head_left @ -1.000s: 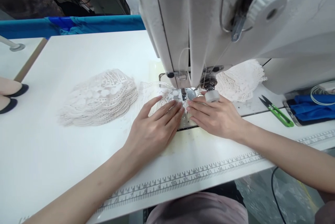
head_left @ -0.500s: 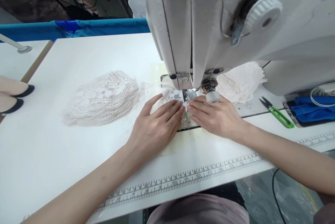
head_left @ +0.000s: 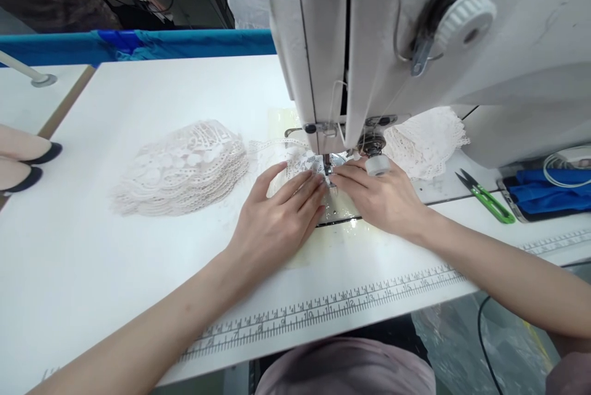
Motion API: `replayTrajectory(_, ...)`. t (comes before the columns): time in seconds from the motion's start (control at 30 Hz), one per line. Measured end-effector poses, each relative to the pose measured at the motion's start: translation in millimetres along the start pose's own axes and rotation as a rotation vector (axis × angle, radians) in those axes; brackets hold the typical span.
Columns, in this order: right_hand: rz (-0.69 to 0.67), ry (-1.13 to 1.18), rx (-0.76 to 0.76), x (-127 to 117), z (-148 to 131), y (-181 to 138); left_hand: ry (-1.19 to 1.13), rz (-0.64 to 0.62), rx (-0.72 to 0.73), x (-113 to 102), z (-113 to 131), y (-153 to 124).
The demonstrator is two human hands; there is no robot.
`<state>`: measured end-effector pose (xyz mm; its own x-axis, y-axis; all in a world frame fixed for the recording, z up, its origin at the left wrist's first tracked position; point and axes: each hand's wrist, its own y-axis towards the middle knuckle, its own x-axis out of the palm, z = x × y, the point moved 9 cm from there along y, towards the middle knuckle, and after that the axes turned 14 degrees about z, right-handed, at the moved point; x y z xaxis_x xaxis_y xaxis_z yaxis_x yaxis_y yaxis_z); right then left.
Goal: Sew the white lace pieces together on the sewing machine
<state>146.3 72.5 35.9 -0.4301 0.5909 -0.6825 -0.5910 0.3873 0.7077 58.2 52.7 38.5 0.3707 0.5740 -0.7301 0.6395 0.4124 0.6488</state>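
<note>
A white lace piece lies under the presser foot of a sewing machine. My left hand rests palm down on the lace's near side, its fingers stretched toward the needle and the thumb spread away. From the right, my right hand reaches close beside the foot. Its fingers are pressed together at the lace edge, with the thumb hidden underneath. The fingertips of both hands nearly meet in front of the foot. Left of them is a layered stack of lace pieces.
More lace lies behind my right hand. Green thread snips and blue cloth on a dark tray-like object are at the right. A ruler strip runs along the table's front edge. Two beige, dark-tipped shapes jut in at left.
A pale thread loop now shows at the slot in the machine head. Both hands keep nearly the same pose at the lace; the whole view has shifted slightly.
</note>
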Motion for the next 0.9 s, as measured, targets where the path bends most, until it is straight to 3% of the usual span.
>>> replayTrajectory(0.2,-0.011,0.002,-0.021,-1,-2,-1,0.003,-0.042,-0.022,-1,2,-2)
replayTrajectory(0.57,-0.029,-0.007,-0.030,1,-1,0,-0.011,0.032,-0.030,-2,-1,0)
replayTrajectory(0.9,-0.095,-0.011,-0.018,5,1,1,-0.054,0.006,-0.101,7,-12,0)
